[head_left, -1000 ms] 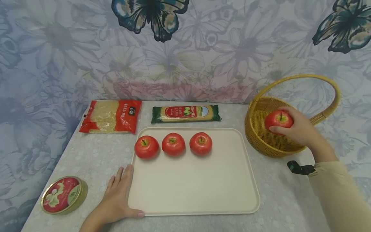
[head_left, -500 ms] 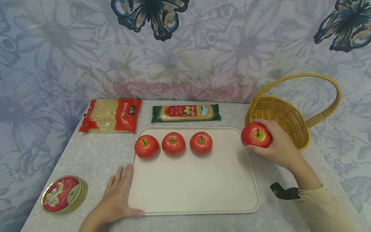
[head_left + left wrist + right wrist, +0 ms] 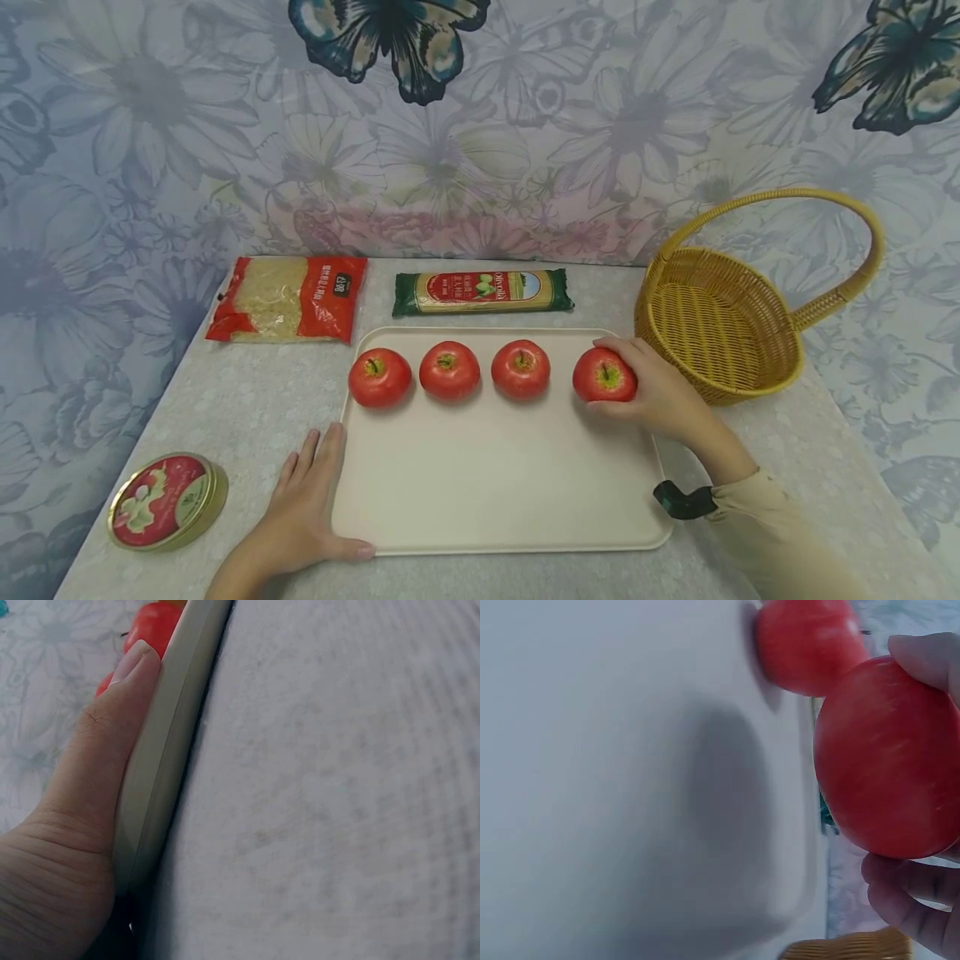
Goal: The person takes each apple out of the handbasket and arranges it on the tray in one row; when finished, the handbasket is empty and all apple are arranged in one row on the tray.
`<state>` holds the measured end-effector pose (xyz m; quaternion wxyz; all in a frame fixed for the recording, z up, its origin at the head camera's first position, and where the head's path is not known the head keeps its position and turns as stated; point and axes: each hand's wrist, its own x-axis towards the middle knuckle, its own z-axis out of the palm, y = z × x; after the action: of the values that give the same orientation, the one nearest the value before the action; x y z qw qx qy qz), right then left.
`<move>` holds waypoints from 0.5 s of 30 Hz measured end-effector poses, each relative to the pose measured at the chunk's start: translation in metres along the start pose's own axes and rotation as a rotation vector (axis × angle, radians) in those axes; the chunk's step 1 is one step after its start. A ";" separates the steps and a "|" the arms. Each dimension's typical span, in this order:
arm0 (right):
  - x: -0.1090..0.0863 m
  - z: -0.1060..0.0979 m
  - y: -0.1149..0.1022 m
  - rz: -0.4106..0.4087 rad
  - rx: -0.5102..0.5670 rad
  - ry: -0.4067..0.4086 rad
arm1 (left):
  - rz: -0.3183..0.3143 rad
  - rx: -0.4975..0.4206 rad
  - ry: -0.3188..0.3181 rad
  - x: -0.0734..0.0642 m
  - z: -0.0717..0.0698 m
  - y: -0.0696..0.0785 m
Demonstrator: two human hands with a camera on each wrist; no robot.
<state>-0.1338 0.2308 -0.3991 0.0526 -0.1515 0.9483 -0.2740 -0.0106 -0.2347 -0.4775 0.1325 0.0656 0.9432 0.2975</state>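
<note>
My right hand [image 3: 660, 396] holds a red apple [image 3: 604, 375] between thumb and fingers over the back right part of a cream tray [image 3: 495, 483]. In the right wrist view a gap with a shadow shows between this apple [image 3: 889, 761] and the tray surface. Three more red apples [image 3: 379, 378] [image 3: 449, 371] [image 3: 521, 369] sit in a row along the tray's back side. My left hand [image 3: 300, 512] rests at the tray's left edge, fingers straight. Its thumb [image 3: 101, 750] lies against the tray's rim [image 3: 169, 742] in the left wrist view.
A yellow wicker basket [image 3: 720, 333] with a tall handle stands right of the tray. Behind the tray lie a red pasta bag [image 3: 288, 300] and a green-ended spaghetti pack [image 3: 483, 292]. A round red and gold tin [image 3: 167, 502] is at the left. A flower-patterned wall backs the table.
My right hand has carried the apple left, out of the basket and over the tray, beside the other apples. My left hand has stayed in place.
</note>
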 end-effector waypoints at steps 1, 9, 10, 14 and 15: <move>0.002 0.003 0.001 0.003 -0.004 -0.007 | 0.001 0.001 0.001 0.000 0.000 0.000; 0.011 0.017 0.009 0.037 -0.024 -0.054 | -0.005 0.001 0.002 0.000 0.000 0.001; 0.012 0.017 0.009 0.041 -0.022 -0.058 | -0.005 0.002 0.003 -0.001 0.000 0.001; 0.014 0.020 0.009 0.057 -0.015 -0.070 | -0.003 0.004 0.004 -0.001 0.000 0.001; 0.014 0.021 0.009 0.061 -0.009 -0.074 | -0.004 0.004 0.003 -0.001 0.000 0.001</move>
<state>-0.1455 0.2232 -0.4215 0.0953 -0.1327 0.9511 -0.2621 -0.0097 -0.2342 -0.4769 0.1314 0.0634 0.9441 0.2956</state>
